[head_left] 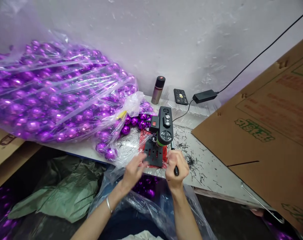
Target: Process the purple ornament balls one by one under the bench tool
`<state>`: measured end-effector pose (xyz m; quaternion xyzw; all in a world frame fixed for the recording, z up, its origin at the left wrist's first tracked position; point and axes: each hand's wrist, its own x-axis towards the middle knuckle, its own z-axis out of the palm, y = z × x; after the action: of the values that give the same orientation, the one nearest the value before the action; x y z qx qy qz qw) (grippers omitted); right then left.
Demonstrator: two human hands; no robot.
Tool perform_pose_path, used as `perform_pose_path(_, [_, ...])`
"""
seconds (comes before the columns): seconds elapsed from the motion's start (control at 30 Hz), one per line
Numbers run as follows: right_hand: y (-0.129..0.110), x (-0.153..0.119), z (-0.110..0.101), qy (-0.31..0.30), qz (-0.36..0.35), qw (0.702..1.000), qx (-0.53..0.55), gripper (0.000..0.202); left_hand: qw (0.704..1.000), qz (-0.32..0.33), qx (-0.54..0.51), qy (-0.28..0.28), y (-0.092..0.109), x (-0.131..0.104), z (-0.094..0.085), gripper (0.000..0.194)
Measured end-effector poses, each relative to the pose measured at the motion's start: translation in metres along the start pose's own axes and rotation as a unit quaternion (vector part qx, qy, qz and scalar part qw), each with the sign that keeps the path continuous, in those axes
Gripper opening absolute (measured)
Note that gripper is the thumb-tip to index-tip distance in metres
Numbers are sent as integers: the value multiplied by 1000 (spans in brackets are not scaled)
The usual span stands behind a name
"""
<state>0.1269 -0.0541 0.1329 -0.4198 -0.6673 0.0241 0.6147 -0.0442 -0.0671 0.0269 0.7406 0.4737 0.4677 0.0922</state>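
Note:
A small black bench drill press point(166, 125) stands on the white table, its slotted black base plate point(153, 154) lying over a red sheet. My right hand point(177, 165) is closed round the black-ended lever at the machine's right side. Just left of the base plate is my left hand point(135, 170), blurred, with its fingers partly spread and nothing visible in them. Loose shiny purple balls point(126, 129) lie behind and left of the machine, by the mouth of a big clear bag of purple balls point(53, 96).
Behind the machine stand a dark-capped bottle point(158, 90), a phone point(181, 96) and a black power adapter point(205, 96) with its cable. A large cardboard box point(266, 133) fills the right. Black shavings point(190, 160) litter the table. More purple balls point(147, 186) sit in plastic below its front edge.

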Motion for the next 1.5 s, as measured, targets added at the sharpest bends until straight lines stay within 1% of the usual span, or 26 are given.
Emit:
perform_pose_path(0.03, [0,0,0,1,-3,1000,-1,29,997,-56,42,31,-10,23,-7,31])
perform_pose_path(0.07, [-1,1,0,2,-6,1000,-2,29,987,-117,95,48,-21,47,-13,33])
perform_pose_path(0.1, [-1,1,0,3,-7,1000,-4,29,970,-185,148,45,-31,69,-18,35])
perform_pose_path(0.17, [-2,1,0,4,-6,1000,-11,29,924,-305,232,-11,-46,107,-25,40])
perform_pose_path(0.23, [-1,1,0,3,-9,1000,-15,30,883,-374,275,-72,-55,131,-26,46])
perform_pose_path(0.27, [-1,1,0,1,-14,1000,-16,30,873,-387,282,-95,-57,138,-24,48])
perform_pose_path(0.3, [-1,1,0,-1,-18,1000,-17,31,871,-387,283,-109,-59,142,-21,50])
perform_pose_path(0.33, [0,1,0,-3,-23,1000,-18,30,876,-377,278,-118,-60,144,-18,51])
perform_pose_path(0.43, [1,0,0,-7,-32,999,-23,30,911,-309,241,-131,-64,140,-6,53])
perform_pose_path(0.53, [1,0,0,-5,-32,999,-23,29,947,-236,171,-139,-74,130,4,53])
perform_pose_path(0.57, [1,0,0,-3,-30,999,-22,29,955,-223,144,-134,-77,127,6,56])
perform_pose_path(0.63, [0,1,1,-1,-30,999,-22,29,965,-226,88,-105,-83,124,10,62])
perform_pose_path(0.7, [0,1,1,-3,-32,999,-23,29,964,-261,14,-54,-83,124,10,60])
perform_pose_path(0.73, [0,1,1,-6,-32,999,-24,29,955,-291,-42,-24,-81,125,9,58])
perform_pose_path(0.77, [0,1,1,-9,-33,999,-23,29,938,-326,-117,4,-78,125,6,55])
perform_pose_path(0.8, [0,1,1,-11,-33,999,-23,29,909,-362,-206,27,-73,125,3,52])
perform_pose_path(0.87, [1,0,1,-9,-31,999,-20,29,819,-422,-386,52,-61,122,-5,44])
perform_pose_path(0.9, [2,0,1,-6,-30,999,-19,29,773,-439,-455,54,-53,119,-10,41])
perform_pose_path(0.93, [2,0,1,-2,-28,999,-16,29,737,-451,-501,53,-46,115,-14,39])
perform_pose_path(0.97, [2,1,1,0,-25,1000,-13,30,713,-462,-525,49,-40,110,-18,38])
perform_pose_path(1.0, [1,2,1,0,-21,1000,-9,30,702,-471,-533,42,-33,104,-21,40])
perform_pose_path(1.03, [0,4,0,-2,-15,1000,-6,30,699,-478,-531,34,-28,99,-22,43])
perform_pose_path(1.1, [-3,11,-2,-9,0,1000,-2,30,713,-481,-510,17,-20,87,-21,49])
perform_pose_path(1.3, [-18,35,-8,-28,40,999,-23,35,794,-459,-399,3,-9,62,2,48])
perform_pose_path(1.4, [-20,37,-9,-33,42,998,-25,35,833,-425,-353,-20,-7,59,10,61])
perform_pose_path(1.5, [-18,34,-9,-35,45,998,-17,34,860,-380,-340,-26,-8,58,15,70])
